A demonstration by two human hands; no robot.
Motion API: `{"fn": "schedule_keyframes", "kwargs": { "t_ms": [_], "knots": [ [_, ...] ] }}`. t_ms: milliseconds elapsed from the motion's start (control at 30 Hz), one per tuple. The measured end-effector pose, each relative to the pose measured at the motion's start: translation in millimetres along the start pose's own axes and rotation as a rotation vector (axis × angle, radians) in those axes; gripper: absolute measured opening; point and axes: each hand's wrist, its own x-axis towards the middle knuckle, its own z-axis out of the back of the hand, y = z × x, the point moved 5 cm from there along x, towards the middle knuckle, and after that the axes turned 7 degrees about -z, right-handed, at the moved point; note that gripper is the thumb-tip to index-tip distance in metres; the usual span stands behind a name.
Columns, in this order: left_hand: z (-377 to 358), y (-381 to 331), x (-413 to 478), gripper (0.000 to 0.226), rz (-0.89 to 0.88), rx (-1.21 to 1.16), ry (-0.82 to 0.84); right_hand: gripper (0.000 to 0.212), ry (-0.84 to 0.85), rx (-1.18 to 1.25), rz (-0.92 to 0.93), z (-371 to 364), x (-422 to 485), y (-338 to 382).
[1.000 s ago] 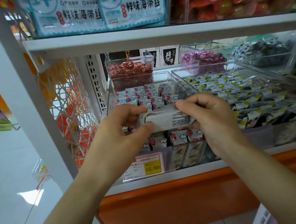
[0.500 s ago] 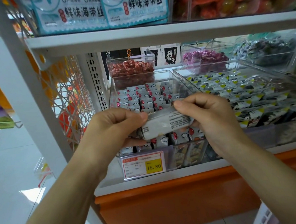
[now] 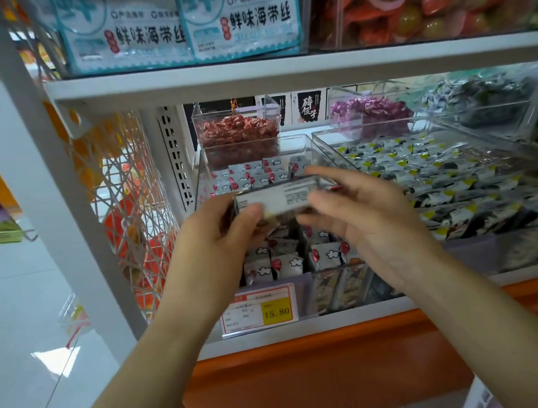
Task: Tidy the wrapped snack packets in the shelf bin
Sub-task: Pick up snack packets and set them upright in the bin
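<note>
A white metal shelf board (image 3: 281, 71) runs across the top. A thick white post (image 3: 40, 193) stands at the left. Next to the post is a white wire net (image 3: 122, 191), and orange things show through it. At the back is a white strip with rows of small slots (image 3: 176, 157). Under the lower shelf edge (image 3: 306, 328) is a shiny orange panel (image 3: 311, 380). The floor (image 3: 16, 326) is pale, smooth tile, and a bright patch of light (image 3: 54, 359) shines on it.

Packets (image 3: 286, 264) in bin (image 3: 200, 184); price tag (image 3: 258, 310) in front
</note>
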Motion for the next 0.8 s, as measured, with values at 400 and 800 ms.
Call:
{"fn": "schedule_keyframes", "kwargs": {
  "t_ms": [400,800],
  "knots": [
    [-44,42,93,0.031,-0.058,0.697,0.085,0.008,-0.191,-0.5,0.104,23,79,45],
    [-53,111,154,0.075,0.276,0.791,0.314,0.02,-0.163,-0.434,0.076,26,124,28]
  ]
}}
